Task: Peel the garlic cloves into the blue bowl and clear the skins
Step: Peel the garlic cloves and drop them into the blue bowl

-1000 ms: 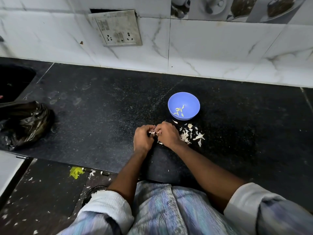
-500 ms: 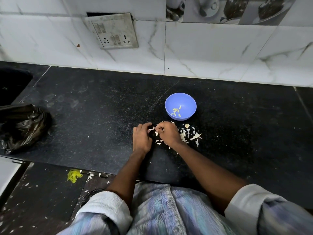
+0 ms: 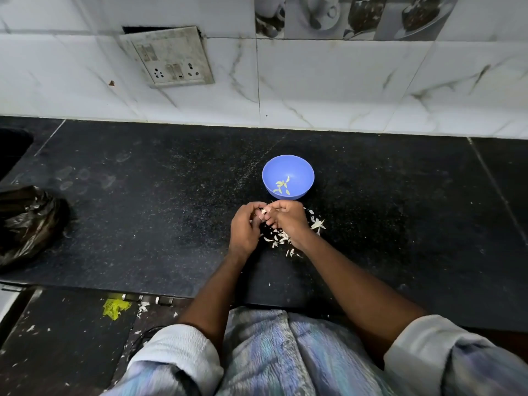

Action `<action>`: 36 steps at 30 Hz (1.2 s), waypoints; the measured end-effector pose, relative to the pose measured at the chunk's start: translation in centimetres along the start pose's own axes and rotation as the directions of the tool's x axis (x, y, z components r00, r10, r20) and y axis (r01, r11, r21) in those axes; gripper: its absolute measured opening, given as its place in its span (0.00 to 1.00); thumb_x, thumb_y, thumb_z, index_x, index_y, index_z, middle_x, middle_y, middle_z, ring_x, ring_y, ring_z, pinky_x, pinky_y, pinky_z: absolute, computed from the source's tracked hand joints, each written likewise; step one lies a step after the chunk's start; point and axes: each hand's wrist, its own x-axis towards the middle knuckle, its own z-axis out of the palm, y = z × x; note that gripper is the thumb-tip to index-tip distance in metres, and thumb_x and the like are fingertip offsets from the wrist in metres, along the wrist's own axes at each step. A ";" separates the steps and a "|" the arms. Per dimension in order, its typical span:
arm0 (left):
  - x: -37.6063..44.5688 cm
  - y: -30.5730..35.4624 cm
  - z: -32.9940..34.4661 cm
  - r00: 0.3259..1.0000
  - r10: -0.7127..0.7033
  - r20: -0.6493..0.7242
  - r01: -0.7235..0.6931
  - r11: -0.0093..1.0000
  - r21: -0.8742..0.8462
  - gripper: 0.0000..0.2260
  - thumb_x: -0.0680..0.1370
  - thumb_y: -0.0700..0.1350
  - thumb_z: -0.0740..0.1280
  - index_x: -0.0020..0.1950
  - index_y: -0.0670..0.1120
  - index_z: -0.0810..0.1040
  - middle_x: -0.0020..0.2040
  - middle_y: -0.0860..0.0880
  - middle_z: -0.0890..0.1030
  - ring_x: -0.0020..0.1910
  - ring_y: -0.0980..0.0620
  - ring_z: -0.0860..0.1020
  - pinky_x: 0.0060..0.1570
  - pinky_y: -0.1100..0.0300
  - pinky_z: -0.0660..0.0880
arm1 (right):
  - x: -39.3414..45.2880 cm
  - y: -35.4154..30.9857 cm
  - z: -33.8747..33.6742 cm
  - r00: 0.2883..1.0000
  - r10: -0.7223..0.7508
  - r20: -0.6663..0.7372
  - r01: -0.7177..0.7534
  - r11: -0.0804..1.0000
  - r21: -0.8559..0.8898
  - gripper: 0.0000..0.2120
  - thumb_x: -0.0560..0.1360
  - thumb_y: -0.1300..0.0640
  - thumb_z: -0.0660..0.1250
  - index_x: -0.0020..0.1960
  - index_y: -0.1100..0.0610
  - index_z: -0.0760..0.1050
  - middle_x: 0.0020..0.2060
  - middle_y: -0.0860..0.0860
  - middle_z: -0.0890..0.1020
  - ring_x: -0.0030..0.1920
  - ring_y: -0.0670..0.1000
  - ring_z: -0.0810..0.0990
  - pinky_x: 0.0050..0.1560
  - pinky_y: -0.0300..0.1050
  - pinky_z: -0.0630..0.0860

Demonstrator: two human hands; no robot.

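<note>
Hands meet over black counter (image 3: 143, 212), just in front of blue bowl (image 3: 288, 176). Left hand (image 3: 245, 230) and right hand (image 3: 288, 222) both curled, fingertips pinching one small pale clove (image 3: 263, 213) between them. Clove mostly hidden by fingers. Bowl holds a few peeled cloves (image 3: 283, 185). Skins (image 3: 285, 238) scattered on counter under and right of right hand. Black bag (image 3: 28, 224) far left, socket (image 3: 170, 57) on tiled wall

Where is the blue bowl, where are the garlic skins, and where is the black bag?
Blue bowl (image 3: 303, 170): head view, on its bare inner wall.
Skins (image 3: 281, 238): head view, on the white pile on the counter.
Black bag (image 3: 27, 224): head view, on its crinkled middle.
</note>
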 end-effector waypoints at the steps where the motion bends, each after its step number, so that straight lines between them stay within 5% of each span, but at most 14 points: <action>1: -0.1 0.4 0.3 0.999 -0.034 0.001 0.034 0.999 -0.040 0.14 0.79 0.34 0.69 0.59 0.49 0.84 0.50 0.55 0.84 0.49 0.57 0.80 0.54 0.65 0.75 | -0.1 0.1 -0.5 1.000 0.017 -0.014 -0.017 1.000 0.024 0.04 0.80 0.64 0.70 0.49 0.64 0.83 0.35 0.55 0.85 0.31 0.47 0.79 0.32 0.39 0.74; 13: -1.0 3.2 2.7 0.989 -0.132 -0.069 0.126 0.988 -0.088 0.06 0.80 0.39 0.70 0.50 0.47 0.86 0.44 0.55 0.86 0.44 0.57 0.83 0.51 0.55 0.81 | -1.5 0.4 -2.7 0.984 0.163 -0.069 -0.153 0.979 0.131 0.04 0.80 0.64 0.69 0.49 0.65 0.80 0.33 0.56 0.83 0.30 0.48 0.78 0.29 0.38 0.72; 22: 1.1 3.8 0.9 0.999 -0.042 0.011 0.041 0.992 0.123 0.05 0.80 0.42 0.67 0.44 0.46 0.79 0.43 0.50 0.80 0.42 0.51 0.78 0.44 0.55 0.75 | -1.8 -0.7 -1.0 0.957 -0.006 -0.291 -0.053 0.980 -0.194 0.10 0.79 0.58 0.70 0.41 0.62 0.79 0.30 0.56 0.84 0.27 0.47 0.80 0.30 0.41 0.76; 25: 2.0 3.9 0.5 0.999 -0.004 0.037 0.001 0.998 0.068 0.06 0.81 0.40 0.67 0.43 0.45 0.78 0.42 0.49 0.80 0.42 0.50 0.77 0.44 0.54 0.74 | -2.2 -1.3 0.1 0.944 0.094 -0.316 -0.090 0.996 0.028 0.11 0.81 0.60 0.67 0.44 0.66 0.79 0.31 0.56 0.82 0.27 0.48 0.77 0.28 0.41 0.72; 29: 2.1 3.7 0.3 0.999 -0.050 0.001 0.050 0.995 -0.091 0.06 0.81 0.37 0.67 0.44 0.44 0.80 0.42 0.50 0.82 0.43 0.50 0.79 0.46 0.57 0.74 | -2.8 -1.9 0.8 0.943 0.286 -0.169 -0.163 0.841 0.516 0.11 0.83 0.62 0.64 0.42 0.61 0.76 0.31 0.55 0.79 0.29 0.48 0.74 0.30 0.39 0.71; 36: 1.7 3.6 0.3 0.986 -0.167 0.001 0.167 0.979 -0.114 0.09 0.83 0.45 0.64 0.46 0.44 0.81 0.42 0.50 0.83 0.43 0.49 0.80 0.46 0.54 0.75 | -3.3 -1.5 0.9 0.923 0.191 -0.333 -0.118 0.967 0.226 0.07 0.79 0.68 0.64 0.50 0.67 0.81 0.33 0.58 0.82 0.30 0.50 0.77 0.28 0.38 0.72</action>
